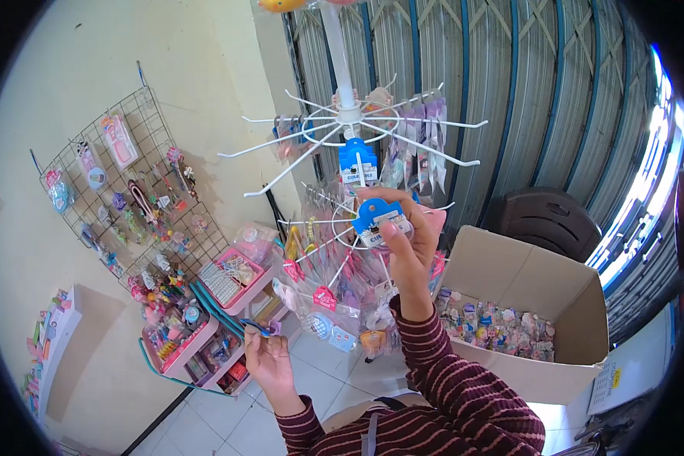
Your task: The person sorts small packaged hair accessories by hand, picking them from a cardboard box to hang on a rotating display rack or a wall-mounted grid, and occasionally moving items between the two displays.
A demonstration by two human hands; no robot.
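Up by the white rack (347, 114), a blue card pack (380, 220) is pinched tight in the right hand (406, 243). Lower down, the left hand (266, 357) grips a small blue clip (257, 328), beside the cardboard box (524, 281)

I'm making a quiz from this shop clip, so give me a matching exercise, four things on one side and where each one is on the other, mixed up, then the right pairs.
Things:
1. blue packet
2. cardboard box
3. wire grid panel
4. small blue item

Places:
A. hung on the cream wall, at left
B. pinched in the left hand, low down
C. on the floor at right, holding small packets
D. held up by the right hand at the white rack

Pairs: 1-D, 2-C, 3-A, 4-B
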